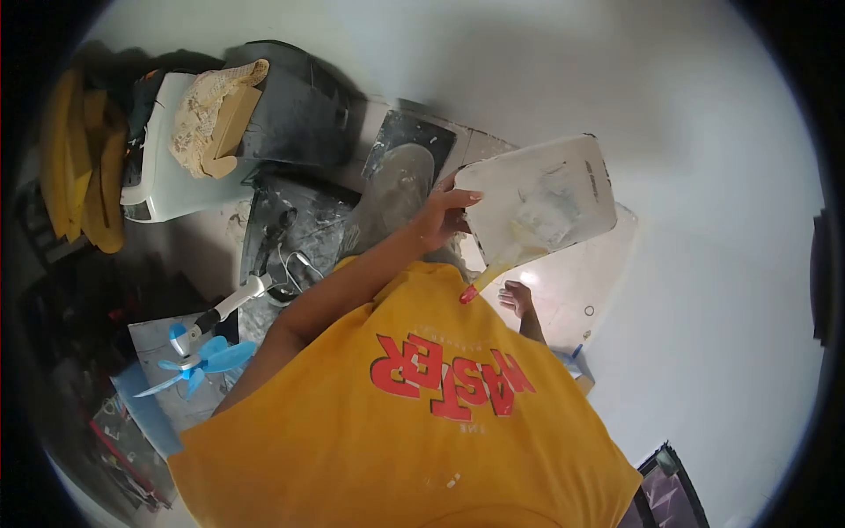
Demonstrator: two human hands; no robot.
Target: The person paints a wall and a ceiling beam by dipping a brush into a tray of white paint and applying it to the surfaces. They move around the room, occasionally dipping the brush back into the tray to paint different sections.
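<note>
My left hand (447, 211) grips the near edge of a white rectangular tub (493, 180), thumb over the rim. The tub is tilted, and white paste-like smears mark its inside. A tool with a yellow handle and red end (482, 282) leans out over the tub's lower edge; its working end is hard to make out. Below the tub, near that handle, my right hand (518, 299) hangs with its fingers apart and nothing in them. Part of its forearm is hidden by my yellow shirt (422, 449).
A white wall (713, 220) rises on the right. At left are a fan with blue blades (198, 363), a white cable (299, 264), a dark bulky appliance (295, 114), and a lace cloth (204, 110). A dusty black panel (264, 220) lies beside my legs.
</note>
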